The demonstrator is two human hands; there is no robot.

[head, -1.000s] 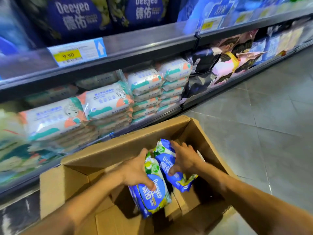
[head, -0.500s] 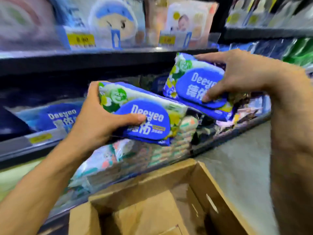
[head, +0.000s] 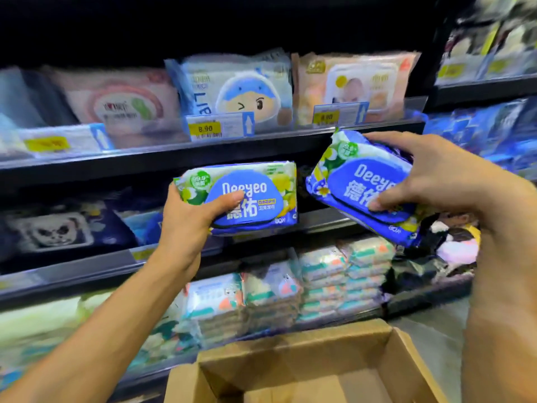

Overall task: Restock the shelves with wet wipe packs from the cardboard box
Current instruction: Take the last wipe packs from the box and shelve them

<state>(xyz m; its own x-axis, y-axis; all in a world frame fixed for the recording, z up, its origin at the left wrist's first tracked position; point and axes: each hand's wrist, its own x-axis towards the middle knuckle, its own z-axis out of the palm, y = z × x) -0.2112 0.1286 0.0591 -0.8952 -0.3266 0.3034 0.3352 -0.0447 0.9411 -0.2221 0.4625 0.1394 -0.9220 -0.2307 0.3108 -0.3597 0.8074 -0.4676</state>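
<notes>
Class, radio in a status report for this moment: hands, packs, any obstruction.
Left hand shut on left pack. Right hand shut on right pack, tilted. Both raised before the shelf, above the box. Nothing blocking.

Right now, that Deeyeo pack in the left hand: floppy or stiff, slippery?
Probably soft: the Deeyeo pack has rounded, bulging edges in the left hand. Likely fairly firm overall, since it stays flat gripped at one end. The glossy film may be slippery.

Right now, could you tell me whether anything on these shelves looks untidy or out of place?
Yes: the dark and pink packs at the right, behind the right hand, lie jumbled at angles, unlike the neatly stacked white packs beside them.
</notes>
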